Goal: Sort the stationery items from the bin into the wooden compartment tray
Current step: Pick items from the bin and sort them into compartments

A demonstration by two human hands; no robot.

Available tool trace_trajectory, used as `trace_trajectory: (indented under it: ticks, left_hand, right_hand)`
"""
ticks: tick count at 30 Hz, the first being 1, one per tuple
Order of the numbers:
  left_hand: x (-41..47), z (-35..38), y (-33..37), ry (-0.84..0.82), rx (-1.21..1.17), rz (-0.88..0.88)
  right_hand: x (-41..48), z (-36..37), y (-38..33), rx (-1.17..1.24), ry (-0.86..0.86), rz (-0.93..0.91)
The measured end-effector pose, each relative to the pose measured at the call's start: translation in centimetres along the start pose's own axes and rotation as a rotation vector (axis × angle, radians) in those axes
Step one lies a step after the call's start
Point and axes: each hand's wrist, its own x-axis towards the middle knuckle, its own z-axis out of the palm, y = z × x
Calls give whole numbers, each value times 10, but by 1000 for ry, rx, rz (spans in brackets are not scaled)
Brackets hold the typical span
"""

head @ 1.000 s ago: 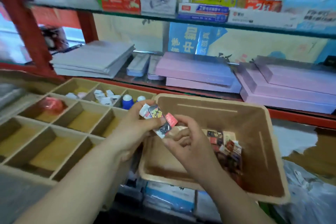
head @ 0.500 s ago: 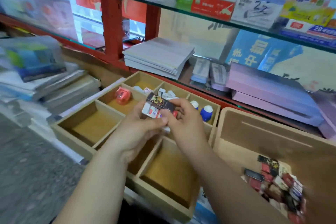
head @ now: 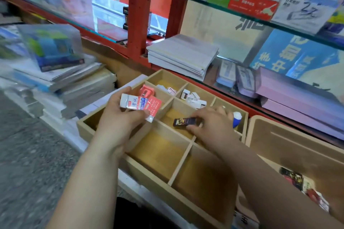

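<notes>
My left hand (head: 121, 119) hovers over the left side of the wooden compartment tray (head: 163, 184) and grips a small bunch of packets (head: 138, 104), white and red ones. My right hand (head: 214, 126) is low in a middle compartment, pinching a dark eraser packet (head: 184, 122) by one end. A red sharpener (head: 147, 91) lies in a far compartment, small white packets (head: 193, 96) fill another, and a blue-and-white glue bottle (head: 236, 118) stands at the tray's right end. The tan bin (head: 290, 147) on the right holds several more packets (head: 305, 186).
Stacks of books and plastic-wrapped sets (head: 54, 72) are piled to the left of the tray. A pile of grey notebooks (head: 182, 54) and pink boxes (head: 301, 96) sit on the shelf behind, with red posts (head: 139, 15) and a glass shelf above.
My hands have parted: the right one took the dark packet from the bunch and lowered it into a middle compartment. The left stayed over the tray with the rest. The view swung left.
</notes>
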Motion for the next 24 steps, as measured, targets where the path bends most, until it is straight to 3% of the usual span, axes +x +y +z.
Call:
trace_trajectory:
  ticks: [3,7,11,15,18,20,22,24]
  left_hand:
    - [0,-2,-1,4,9,5]
    - [1,-5,1,23,13,11]
    - [4,-10,2,53,11,34]
    - [4,-9,3,54,12,38]
    - [3,-5,2,10,-1,24]
    - [1,-1,2,-12,-7,28]
    - [-2,5,3,-34,10,41]
    - [-5,10,3,-50,24,59]
  right_hand:
    - [7,6,-9,-2,-66,-13]
    - [21,13,-19,-230,-109,-99]
    - [28,12,-21,-176,-230,-204]
    - [31,4,-13,80,-407,-238]
    - [28,0,-9,299,-271,-154]
    - [22,-8,-14,587,-130,-84]
    - [14,-15,-22,801,-170,-102]
    - [7,-17,-31,862,-238,-143]
